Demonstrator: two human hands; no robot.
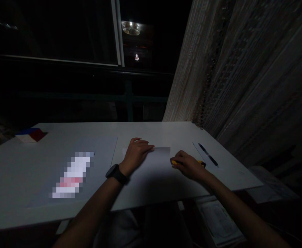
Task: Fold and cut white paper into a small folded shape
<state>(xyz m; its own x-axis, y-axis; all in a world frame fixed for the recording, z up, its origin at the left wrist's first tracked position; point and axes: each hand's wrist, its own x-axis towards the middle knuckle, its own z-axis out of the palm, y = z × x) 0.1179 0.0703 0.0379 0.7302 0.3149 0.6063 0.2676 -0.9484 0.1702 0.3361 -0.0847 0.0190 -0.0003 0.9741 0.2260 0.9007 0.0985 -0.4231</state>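
Observation:
A white sheet of paper (158, 160) lies on the white table in front of me. My left hand (138, 153), with a dark watch (117, 173) on the wrist, rests on the sheet's left part, fingers stretched out. At the sheet's right edge, my right hand (185, 165) is closed around a yellow-and-black utility knife (202, 163). One end of the knife shows past the fingertips near the paper; the blade is too small and dark to make out.
On the table (89, 129), a blue, red and white cube (31, 135) stands far left. A lit, pixelated phone-like screen (72, 175) lies left on another sheet (104, 162). To the right is a dark pen (208, 155). Curtains (187, 69) hang beyond the right edge.

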